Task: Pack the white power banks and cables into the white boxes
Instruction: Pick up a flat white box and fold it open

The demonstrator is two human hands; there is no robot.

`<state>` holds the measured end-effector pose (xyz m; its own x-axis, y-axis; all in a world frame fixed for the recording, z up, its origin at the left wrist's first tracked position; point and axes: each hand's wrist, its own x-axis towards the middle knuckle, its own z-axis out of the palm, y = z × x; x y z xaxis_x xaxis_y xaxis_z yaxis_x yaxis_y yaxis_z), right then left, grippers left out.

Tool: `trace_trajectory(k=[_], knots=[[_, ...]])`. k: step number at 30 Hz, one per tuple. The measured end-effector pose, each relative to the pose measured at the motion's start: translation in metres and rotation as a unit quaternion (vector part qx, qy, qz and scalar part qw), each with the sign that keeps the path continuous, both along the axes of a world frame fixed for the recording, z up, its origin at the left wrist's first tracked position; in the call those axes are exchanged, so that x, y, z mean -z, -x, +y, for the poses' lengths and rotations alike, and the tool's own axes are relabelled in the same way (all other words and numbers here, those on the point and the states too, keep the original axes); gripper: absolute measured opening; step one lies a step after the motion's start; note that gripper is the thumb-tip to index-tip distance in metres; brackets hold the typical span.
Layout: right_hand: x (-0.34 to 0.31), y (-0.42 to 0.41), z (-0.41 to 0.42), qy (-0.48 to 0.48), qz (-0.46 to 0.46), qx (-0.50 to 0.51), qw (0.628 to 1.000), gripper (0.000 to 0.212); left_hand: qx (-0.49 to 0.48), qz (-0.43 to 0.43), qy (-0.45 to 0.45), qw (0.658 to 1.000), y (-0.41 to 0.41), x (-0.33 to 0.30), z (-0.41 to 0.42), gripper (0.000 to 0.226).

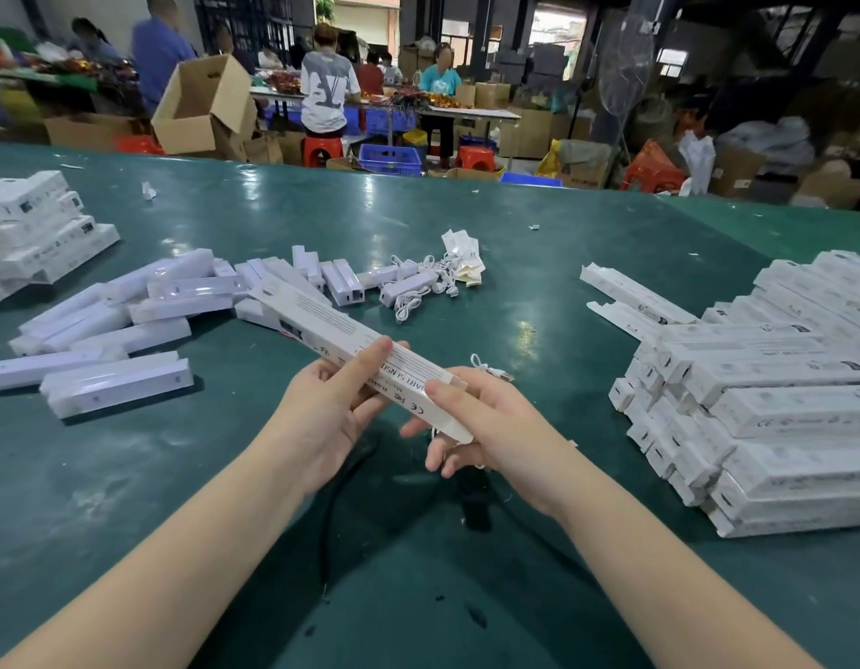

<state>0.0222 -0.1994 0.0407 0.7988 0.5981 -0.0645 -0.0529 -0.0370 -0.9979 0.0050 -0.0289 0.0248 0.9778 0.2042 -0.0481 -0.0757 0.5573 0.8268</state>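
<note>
One long white box is held slantwise above a green counter, its far end pointing up and left toward a loose heap of white power banks. The left hand grips the box near its middle, thumb laid along the printed top face and fingers curled beneath. The right hand holds the near end, thumb pressed on the upper edge and fingers spread loosely under the box; whether they pinch anything else cannot be told. Just beyond the right hand a white cable lies on the counter. Farther back, a tangle of white cables sits beside small folded white packets, touching the edge of the power-bank heap. To the right rises a large stack of white boxes, several layers deep; a smaller stack of boxes stands at the far left. Behind the counter, workers stand at tables among brown cartons, red stools and blue crates
</note>
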Motion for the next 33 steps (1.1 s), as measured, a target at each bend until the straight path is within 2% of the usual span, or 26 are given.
trace_trajectory(k=[3, 6, 7, 12, 20, 24, 33], knots=[[0.003, 0.002, 0.002, -0.013, -0.037, 0.042, 0.998, 0.019, 0.000, 0.007, 0.028, 1.000, -0.001, 0.001, 0.001, 0.048], [0.004, 0.000, -0.002, 0.015, -0.181, 0.107, 0.978, 0.028, -0.004, 0.017, 0.090, 0.996, -0.001, 0.000, 0.002, 0.042], [0.004, 0.000, -0.004, 0.014, -0.204, 0.112, 0.972, 0.028, -0.003, 0.021, 0.107, 0.994, -0.001, -0.001, 0.003, 0.039], [0.002, -0.004, -0.009, -0.029, -0.181, 0.099, 0.978, 0.014, 0.003, 0.025, 0.128, 0.991, 0.002, -0.005, 0.001, 0.028], [0.003, -0.001, -0.005, 0.004, -0.220, 0.116, 0.969, 0.018, 0.004, 0.010, 0.121, 0.993, 0.002, -0.003, 0.001, 0.044], [0.003, 0.000, -0.005, 0.022, -0.192, 0.094, 0.977, 0.013, 0.009, 0.003, 0.104, 0.994, 0.001, -0.002, 0.001, 0.043], [0.002, 0.001, -0.003, -0.001, -0.135, 0.045, 0.990, 0.006, -0.022, -0.018, 0.089, 0.996, 0.001, -0.002, 0.001, 0.041]])
